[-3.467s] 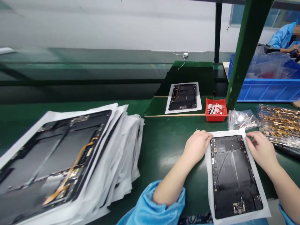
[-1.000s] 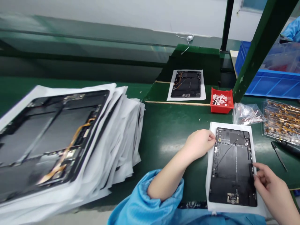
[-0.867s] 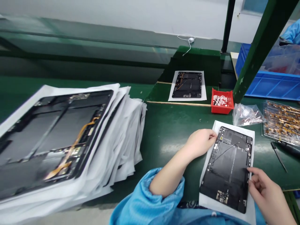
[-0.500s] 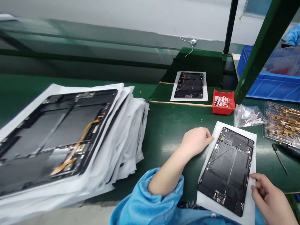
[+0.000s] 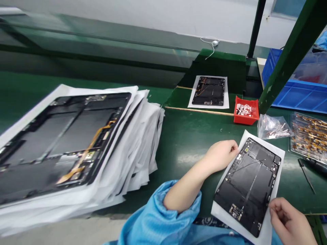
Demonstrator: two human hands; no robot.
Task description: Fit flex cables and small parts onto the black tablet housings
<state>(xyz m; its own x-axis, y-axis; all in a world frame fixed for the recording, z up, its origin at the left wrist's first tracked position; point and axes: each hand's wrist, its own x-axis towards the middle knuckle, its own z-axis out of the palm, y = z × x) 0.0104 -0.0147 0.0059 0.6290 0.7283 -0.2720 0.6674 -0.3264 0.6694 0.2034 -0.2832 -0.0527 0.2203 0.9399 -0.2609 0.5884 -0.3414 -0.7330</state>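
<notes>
A black tablet back housing point(image 5: 251, 183) lies open side up on a white sheet point(image 5: 222, 214) at the bench's front edge, turned so its top leans right. Small boards, a thin black cable and a pale strip show inside it. My left hand point(image 5: 222, 156) is closed at the sheet's upper left edge, fingertips curled against it. Lower down on the right, my right hand point(image 5: 290, 217) pinches the sheet's right edge, close against the housing's side. The undersides of the fingers are hidden.
A tall stack of white sheets point(image 5: 138, 149) with similar housings stands left. Behind lie another housing point(image 5: 209, 91), a red tray point(image 5: 246, 117) of small white pieces and a plastic bag point(image 5: 273, 127). At right are flex-cable trays point(image 5: 309, 136), black tweezers point(image 5: 306, 175), a blue crate point(image 5: 301, 95) and a green post point(image 5: 286, 58).
The sheet and housing have turned clockwise from nearly straight, their lower end swinging left. My right hand has moved from the top right corner down along the right side. The view has shifted.
</notes>
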